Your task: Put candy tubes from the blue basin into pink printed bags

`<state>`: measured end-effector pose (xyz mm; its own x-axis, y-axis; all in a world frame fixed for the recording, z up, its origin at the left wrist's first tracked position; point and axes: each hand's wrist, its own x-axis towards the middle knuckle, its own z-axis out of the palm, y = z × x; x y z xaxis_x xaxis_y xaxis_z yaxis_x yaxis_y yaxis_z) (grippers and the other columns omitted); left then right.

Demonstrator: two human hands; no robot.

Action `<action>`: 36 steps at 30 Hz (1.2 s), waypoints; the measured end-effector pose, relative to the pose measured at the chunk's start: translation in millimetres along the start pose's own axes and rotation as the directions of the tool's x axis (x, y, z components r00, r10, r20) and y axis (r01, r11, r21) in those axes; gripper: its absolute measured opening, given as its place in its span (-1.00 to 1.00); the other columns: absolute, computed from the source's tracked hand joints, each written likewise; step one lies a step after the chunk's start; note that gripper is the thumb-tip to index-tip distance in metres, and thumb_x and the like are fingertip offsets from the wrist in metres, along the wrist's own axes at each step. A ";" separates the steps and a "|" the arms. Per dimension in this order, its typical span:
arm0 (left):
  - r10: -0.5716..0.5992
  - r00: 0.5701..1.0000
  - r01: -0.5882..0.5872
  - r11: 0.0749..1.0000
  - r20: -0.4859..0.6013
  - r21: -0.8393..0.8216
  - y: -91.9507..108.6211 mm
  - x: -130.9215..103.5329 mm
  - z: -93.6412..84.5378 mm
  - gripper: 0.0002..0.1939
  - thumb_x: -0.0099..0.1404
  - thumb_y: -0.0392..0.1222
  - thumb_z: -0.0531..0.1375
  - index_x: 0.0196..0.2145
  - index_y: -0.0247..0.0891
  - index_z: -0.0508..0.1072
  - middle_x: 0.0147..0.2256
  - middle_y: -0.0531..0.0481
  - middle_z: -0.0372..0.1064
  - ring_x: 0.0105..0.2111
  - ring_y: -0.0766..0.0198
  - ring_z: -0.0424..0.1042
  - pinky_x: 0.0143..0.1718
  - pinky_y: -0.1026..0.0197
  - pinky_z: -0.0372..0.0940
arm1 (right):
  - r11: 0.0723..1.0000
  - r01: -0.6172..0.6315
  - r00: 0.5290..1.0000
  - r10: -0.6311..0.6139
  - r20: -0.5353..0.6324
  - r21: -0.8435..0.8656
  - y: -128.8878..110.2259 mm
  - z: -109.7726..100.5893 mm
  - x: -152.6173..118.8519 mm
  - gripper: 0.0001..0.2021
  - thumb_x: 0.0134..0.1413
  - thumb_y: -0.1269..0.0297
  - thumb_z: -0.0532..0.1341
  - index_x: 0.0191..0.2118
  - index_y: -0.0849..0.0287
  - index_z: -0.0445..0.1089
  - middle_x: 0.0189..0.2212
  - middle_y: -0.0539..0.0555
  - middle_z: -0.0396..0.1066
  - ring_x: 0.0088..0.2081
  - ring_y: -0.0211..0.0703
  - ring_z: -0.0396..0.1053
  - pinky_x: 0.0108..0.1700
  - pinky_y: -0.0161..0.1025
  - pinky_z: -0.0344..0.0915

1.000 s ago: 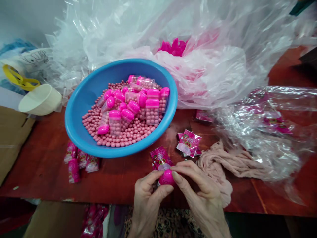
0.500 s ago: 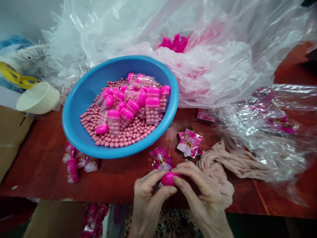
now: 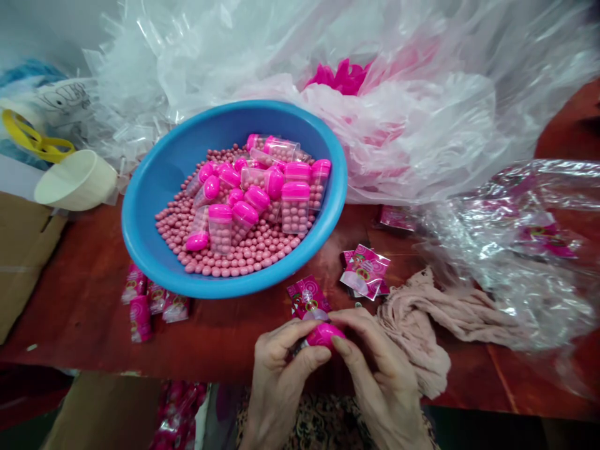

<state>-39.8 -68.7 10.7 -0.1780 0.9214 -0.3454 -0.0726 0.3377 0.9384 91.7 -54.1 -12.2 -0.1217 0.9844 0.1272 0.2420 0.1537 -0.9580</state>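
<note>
Close to the table's front edge, my left hand (image 3: 284, 369) and my right hand (image 3: 382, 362) pinch a small pink-topped candy container (image 3: 324, 335) between thumbs and fingers. Its lower part is hidden by my fingers. A printed pink sleeve (image 3: 308, 297) lies flat on the table just beyond my fingertips. Farther right is a small stack of similar sleeves (image 3: 365, 272). The blue basin (image 3: 234, 288) behind my hands holds loose pink candy balls (image 3: 234, 260) and several clear containers with bright pink lids (image 3: 295, 200), filled with balls.
Wrapped pink containers (image 3: 139, 319) lie left of the basin. A crumpled beige cloth (image 3: 417, 319) sits right of my hands, beside clear plastic packaging (image 3: 529, 281). Behind stands a big translucent bag (image 3: 422, 137) with pink pieces. A white cup (image 3: 77, 181) and a cardboard box (image 3: 23, 256) are at left.
The camera view has shifted slightly, so the basin and table things appear a little farther right. Both hands keep hold of the container, with only small finger movement and my left thumb slightly shifted.
</note>
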 end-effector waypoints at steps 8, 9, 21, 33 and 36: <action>0.010 0.999 -0.010 1.000 -0.031 0.002 -9.6 -6.6 -3.7 -0.79 0.20 -0.32 0.23 -0.27 -0.09 0.63 -0.36 0.07 0.60 -0.36 0.29 0.49 -0.29 0.35 0.34 | 0.997 0.066 0.998 -0.066 0.006 -0.048 1.2 -2.0 0.9 -0.75 0.22 0.47 0.11 -0.10 0.00 0.41 -0.27 -0.01 0.36 -0.22 -0.27 0.38 -0.20 -0.41 0.35; 0.030 0.998 -0.030 1.000 -0.055 0.004 -10.5 -7.4 -2.6 -0.78 0.21 -0.33 0.23 -0.26 -0.09 0.63 -0.34 0.06 0.59 -0.36 0.29 0.49 -0.30 0.34 0.33 | 0.997 0.067 0.998 -0.067 0.005 -0.044 0.6 -1.4 1.0 -0.75 0.22 0.47 0.12 -0.11 -0.01 0.41 -0.27 -0.01 0.37 -0.22 -0.27 0.38 -0.21 -0.41 0.36; 0.311 0.899 -0.288 0.950 -0.307 0.119 -19.6 -10.2 12.0 -0.79 0.22 -0.39 0.19 -0.47 -0.16 0.55 -0.56 0.16 0.41 -0.53 0.36 0.34 -0.42 0.36 0.24 | 0.995 -0.011 1.000 0.009 0.019 0.103 -1.8 4.9 1.5 -0.75 0.17 0.50 0.15 -0.20 -0.03 0.45 -0.32 -0.04 0.41 -0.27 -0.28 0.40 -0.25 -0.43 0.36; 0.239 0.967 -0.217 0.955 -0.092 0.202 -9.6 -9.8 -2.9 -0.82 0.18 -0.39 0.24 -0.31 -0.15 0.57 -0.40 0.08 0.51 -0.35 0.28 0.46 -0.30 0.30 0.31 | 0.986 -0.110 0.993 0.116 -0.036 0.122 3.9 7.8 0.3 -0.75 0.16 0.47 0.19 -0.17 -0.07 0.47 -0.30 -0.07 0.42 -0.25 -0.31 0.40 -0.24 -0.47 0.35; 0.212 0.977 -0.211 0.938 0.024 0.275 -4.9 -7.0 -9.9 -0.84 0.21 -0.38 0.22 -0.32 -0.17 0.56 -0.42 0.06 0.49 -0.36 0.26 0.44 -0.31 0.27 0.31 | 0.991 -0.088 0.995 0.092 -0.033 0.099 4.0 7.9 2.0 -0.74 0.17 0.47 0.17 -0.15 -0.06 0.48 -0.31 -0.05 0.40 -0.25 -0.30 0.39 -0.22 -0.45 0.34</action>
<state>-48.0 -78.7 8.4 -0.1659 0.9764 -0.1381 0.2388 0.1757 0.9550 84.8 -52.2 -17.8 -0.0675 0.9966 0.0470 0.1553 0.0570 -0.9862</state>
